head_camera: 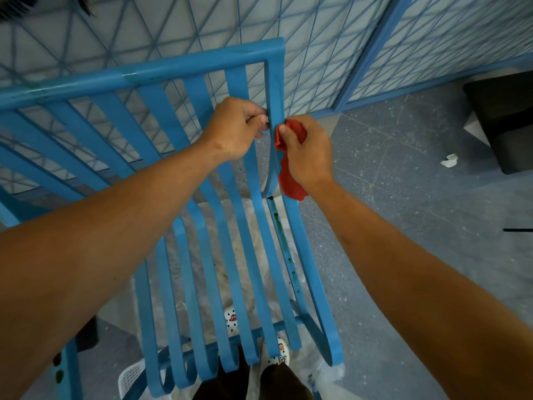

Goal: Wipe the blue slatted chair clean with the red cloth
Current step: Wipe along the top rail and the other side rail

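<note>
Left hand [236, 127] grips the blue chair [202, 197] by its right upright, right hand [305, 151] pinches the red cloth [290, 174] against it (long firm strokes would serve best).

open gaps between chair slats [245, 226], mesh wall [331, 39] close behind

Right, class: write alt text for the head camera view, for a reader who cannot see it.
A person's right hand presses a crumpled red cloth against the right side rail of a blue slatted metal chair, while the left hand grips that rail from the other side. Behind stands a blue wire-grid fence on a speckled grey floor.
</note>
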